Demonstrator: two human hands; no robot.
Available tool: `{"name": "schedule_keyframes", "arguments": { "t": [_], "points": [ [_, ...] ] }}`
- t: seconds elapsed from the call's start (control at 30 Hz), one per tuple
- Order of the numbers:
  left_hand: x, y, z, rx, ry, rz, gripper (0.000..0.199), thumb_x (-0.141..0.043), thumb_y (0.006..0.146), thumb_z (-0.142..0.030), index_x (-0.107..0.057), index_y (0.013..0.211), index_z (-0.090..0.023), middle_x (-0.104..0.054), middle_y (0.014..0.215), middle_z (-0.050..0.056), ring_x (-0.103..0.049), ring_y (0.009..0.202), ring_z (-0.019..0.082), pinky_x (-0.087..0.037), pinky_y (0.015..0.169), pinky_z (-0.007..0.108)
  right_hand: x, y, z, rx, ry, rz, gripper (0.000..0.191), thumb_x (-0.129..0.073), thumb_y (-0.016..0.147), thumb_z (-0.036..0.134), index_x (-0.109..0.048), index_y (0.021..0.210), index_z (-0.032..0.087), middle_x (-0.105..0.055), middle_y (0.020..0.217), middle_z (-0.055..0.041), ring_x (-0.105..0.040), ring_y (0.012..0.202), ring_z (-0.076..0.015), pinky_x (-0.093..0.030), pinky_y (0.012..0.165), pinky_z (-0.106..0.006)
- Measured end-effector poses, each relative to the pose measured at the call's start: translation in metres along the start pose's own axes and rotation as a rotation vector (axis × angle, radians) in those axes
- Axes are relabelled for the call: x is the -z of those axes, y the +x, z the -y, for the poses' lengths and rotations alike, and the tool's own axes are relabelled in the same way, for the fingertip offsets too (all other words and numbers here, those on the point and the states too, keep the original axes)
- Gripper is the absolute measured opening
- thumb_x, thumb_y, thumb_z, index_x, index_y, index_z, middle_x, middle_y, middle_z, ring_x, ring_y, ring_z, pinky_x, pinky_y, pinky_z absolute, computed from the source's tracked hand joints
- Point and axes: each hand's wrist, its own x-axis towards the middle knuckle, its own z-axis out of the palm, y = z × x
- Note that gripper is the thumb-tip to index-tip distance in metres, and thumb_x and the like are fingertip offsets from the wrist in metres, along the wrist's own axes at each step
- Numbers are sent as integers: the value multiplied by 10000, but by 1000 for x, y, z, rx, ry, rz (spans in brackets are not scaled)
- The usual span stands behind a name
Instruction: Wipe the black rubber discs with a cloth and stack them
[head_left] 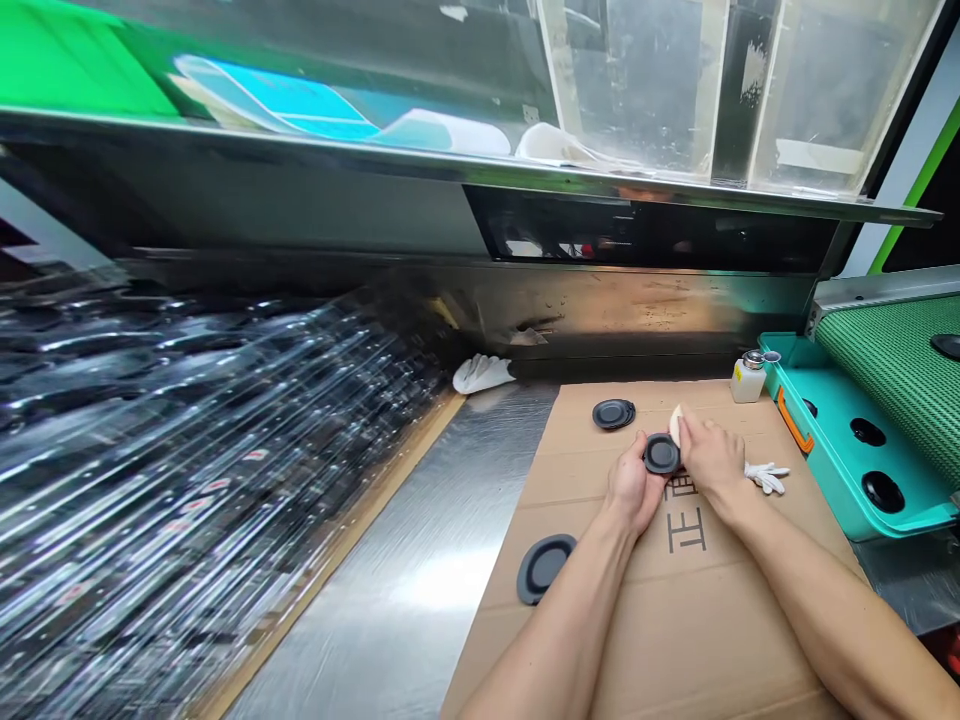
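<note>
My left hand (631,484) is closed on a small round black part (662,454) with a raised rim, held over the cardboard. Close against its right side, my right hand (711,456) pinches a flat cream-white piece (676,425), perhaps a pad or folded cloth. Whether that piece touches the black part I cannot tell. Beyond my hands lies another dark round part (613,414), which looks like a small stack. A larger dark disc (546,568) rests on the cardboard to the left of my left forearm.
Brown cardboard sheet (570,660) covers the metal bench. White gloves (766,477) lie right of my hands, another glove (482,374) farther left. A white bottle (748,378) stands near a teal bin (825,480) holding black discs, beside a green conveyor (900,350). Clear plastic trays (187,450) fill the left.
</note>
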Motion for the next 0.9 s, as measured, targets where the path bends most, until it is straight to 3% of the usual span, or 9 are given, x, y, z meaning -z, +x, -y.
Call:
{"name": "schedule_keyframes", "arguments": {
  "t": [0.13, 0.23, 0.37, 0.5, 0.6, 0.77, 0.9],
  "points": [
    [1, 1, -1, 9, -9, -1, 382, -377, 1021, -295, -681, 917, -90, -742, 945, 155, -708, 972, 232, -567, 937, 376, -2, -3, -3, 107, 27, 24, 467, -336, 1033, 439, -499, 1449, 303, -719, 1040, -131, -690, 839, -233, -471, 758, -315],
    [-1, 1, 0, -7, -7, -2, 389, -363, 1026, -295, -678, 937, -84, -741, 951, 162, -708, 978, 234, -568, 936, 382, -3, -5, -3, 41, 35, 24, 467, -314, 1038, 429, -504, 1445, 304, -723, 1020, -128, -692, 841, -246, -471, 746, -325],
    [-3, -2, 0, 25, -22, -18, 382, -370, 1021, -294, -680, 957, -80, -742, 996, 182, -707, 995, 247, -575, 932, 402, -1, -6, -2, 128, 28, 47, 455, -331, 1035, 424, -490, 1451, 330, -721, 1049, -114, -692, 846, -235, -468, 754, -318],
    [-3, -3, 0, 2, 24, -13, 399, -371, 1024, -298, -687, 923, -75, -744, 977, 184, -714, 978, 253, -582, 906, 394, -1, -6, -2, 69, -1, 30, 474, -301, 1042, 415, -494, 1455, 282, -720, 1024, -130, -686, 835, -225, -466, 745, -304],
    [-3, -2, 2, -27, 30, -30, 336, -414, 1009, -265, -684, 923, -83, -747, 966, 171, -720, 953, 235, -584, 894, 362, -4, -2, -5, 187, 21, 17, 466, -299, 1040, 440, -483, 1453, 325, -712, 1087, -114, -686, 859, -232, -461, 737, -308],
    [-2, -3, -1, -19, 31, -27, 326, -388, 1022, -294, -630, 1024, -76, -732, 1036, 206, -728, 944, 254, -601, 779, 369, 5, 16, -29, -39, 59, -12, 426, -327, 1035, 434, -541, 1381, 307, -712, 1089, -96, -674, 907, -226, -437, 758, -306],
    [-2, -3, -5, 6, 32, -32, 344, -378, 1023, -357, -589, 1083, -93, -706, 1123, 239, -725, 968, 264, -587, 713, 338, 26, 18, -60, -122, 52, -20, 549, -405, 986, 535, -476, 1406, 188, -678, 1134, -165, -624, 1062, -300, -423, 805, -343]
  ]
}}
